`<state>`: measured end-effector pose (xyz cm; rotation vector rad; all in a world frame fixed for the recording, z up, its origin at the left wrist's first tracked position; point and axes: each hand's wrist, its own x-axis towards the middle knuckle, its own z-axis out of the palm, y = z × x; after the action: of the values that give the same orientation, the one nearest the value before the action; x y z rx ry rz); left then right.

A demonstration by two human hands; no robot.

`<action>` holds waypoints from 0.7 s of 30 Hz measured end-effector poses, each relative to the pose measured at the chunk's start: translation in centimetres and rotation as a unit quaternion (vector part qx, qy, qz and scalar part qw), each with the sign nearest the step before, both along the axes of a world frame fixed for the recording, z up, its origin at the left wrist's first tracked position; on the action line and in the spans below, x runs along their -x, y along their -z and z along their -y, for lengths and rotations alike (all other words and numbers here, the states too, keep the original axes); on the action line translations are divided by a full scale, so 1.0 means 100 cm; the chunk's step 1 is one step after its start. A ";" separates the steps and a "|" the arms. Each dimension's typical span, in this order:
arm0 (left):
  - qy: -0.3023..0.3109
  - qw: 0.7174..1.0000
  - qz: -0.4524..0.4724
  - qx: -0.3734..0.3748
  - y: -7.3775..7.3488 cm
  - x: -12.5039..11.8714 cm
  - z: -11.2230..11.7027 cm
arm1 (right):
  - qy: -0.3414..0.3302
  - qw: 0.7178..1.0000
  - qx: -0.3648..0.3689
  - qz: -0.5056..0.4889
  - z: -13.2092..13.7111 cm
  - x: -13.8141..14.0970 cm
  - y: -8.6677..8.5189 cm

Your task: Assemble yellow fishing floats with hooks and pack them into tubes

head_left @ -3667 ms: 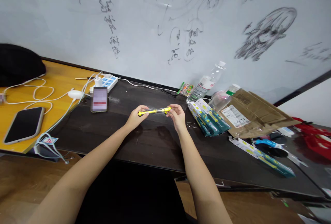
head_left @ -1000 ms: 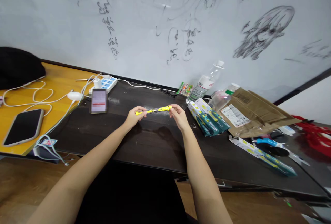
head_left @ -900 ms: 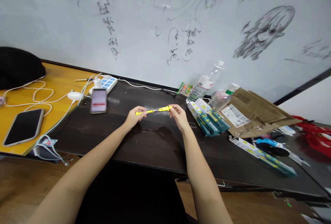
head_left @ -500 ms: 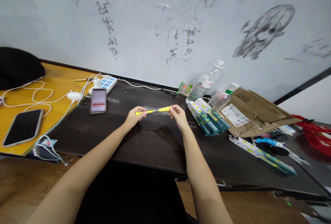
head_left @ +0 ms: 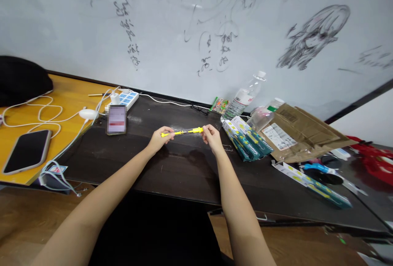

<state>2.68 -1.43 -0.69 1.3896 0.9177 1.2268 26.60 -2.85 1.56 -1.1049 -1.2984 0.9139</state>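
A slim yellow stick-shaped tool with a see-through middle section (head_left: 187,131) is held level above the dark desk, stretched between my two hands. My left hand (head_left: 161,138) pinches its left yellow end between thumb and fingers. At the other end, the thumb and fingertips of my right hand (head_left: 211,136) close on the thicker yellow part. Both tips are partly covered by fingers, so the exact kind of tool is unclear. Just right of my right hand lie several green and white printed boxes (head_left: 247,138).
Behind the boxes stand a clear water bottle (head_left: 242,98) and a brown parcel bag (head_left: 294,130). Another long box (head_left: 319,186) lies front right. Left are a power strip (head_left: 129,98), a pixelated upright item (head_left: 116,119), a phone (head_left: 28,151) and loose cables. A whiteboard (head_left: 159,28) rises behind.
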 end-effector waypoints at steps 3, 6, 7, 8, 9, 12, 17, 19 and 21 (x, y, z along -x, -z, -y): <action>0.000 1.000 -0.003 0.000 -0.001 0.000 0.001 | -0.008 1.000 0.009 -0.012 0.001 -0.001 -0.001; 0.003 1.000 0.000 0.000 -0.001 0.000 0.001 | -0.029 0.999 0.005 -0.021 0.002 -0.001 -0.002; 0.004 1.000 0.001 0.000 0.000 0.000 0.001 | -0.032 0.999 0.003 -0.023 0.002 -0.002 -0.002; 0.004 1.000 0.002 0.000 0.000 0.000 0.001 | -0.034 0.999 0.001 -0.024 0.002 -0.001 -0.002; 0.005 1.000 0.003 0.001 0.000 0.000 0.001 | -0.034 0.999 0.000 -0.024 0.002 -0.001 -0.002; 0.003 1.000 0.004 0.000 -0.001 0.000 0.002 | -0.032 0.999 -0.004 -0.020 0.002 0.000 -0.001; 0.002 1.000 0.004 -0.001 -0.003 0.000 0.004 | -0.023 1.000 0.001 0.002 0.003 0.002 -0.002; 0.000 1.000 0.000 0.002 -0.004 0.000 0.005 | -0.024 1.000 0.006 0.015 0.004 0.003 -0.002; -0.002 1.000 -0.002 0.005 -0.005 -0.001 0.006 | -0.026 0.999 0.007 0.020 0.003 0.003 -0.002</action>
<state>2.74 -2.01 -0.15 1.3828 0.9283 1.2208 26.29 -3.18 1.74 -1.1092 -1.3615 0.9450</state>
